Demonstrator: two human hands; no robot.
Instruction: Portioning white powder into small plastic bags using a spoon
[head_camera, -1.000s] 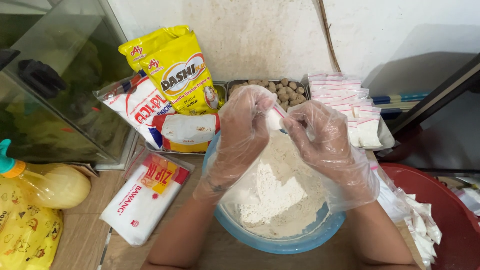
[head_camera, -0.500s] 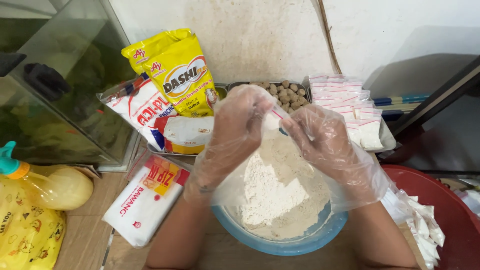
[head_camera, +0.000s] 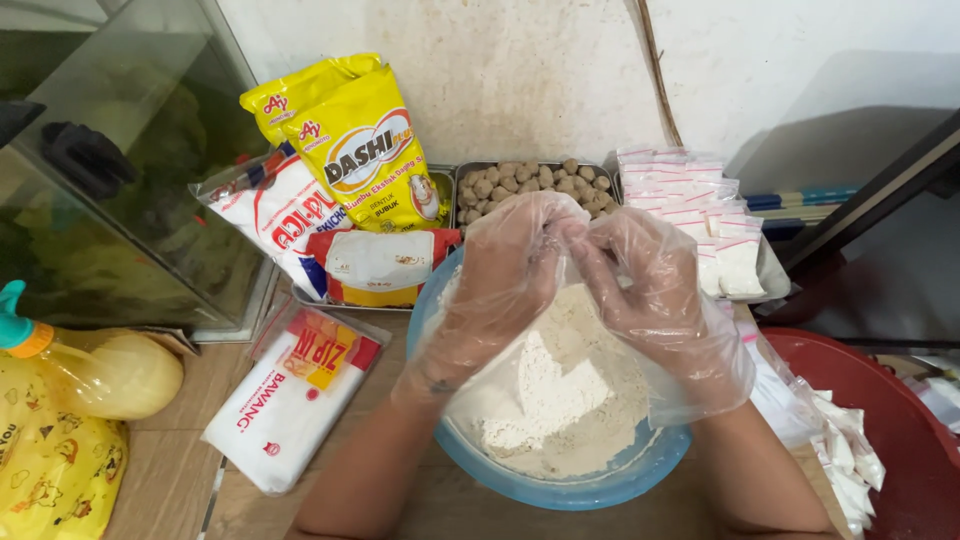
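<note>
Head view | two gloved hands, left (head_camera: 505, 275) and right (head_camera: 640, 285), fingertips pinched together over one blue bowl (head_camera: 560, 488) of pale powder (head_camera: 545, 390) | small sachet between them hidden, axis unreadable | two yellow packets (head_camera: 365, 150), one tray of brown balls (head_camera: 530, 182) behind.

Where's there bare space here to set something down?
Bare wood shows between the yellow bottle and the white packet, and in front of the blue bowl between the forearms. The back row of bags and trays is crowded.
</note>
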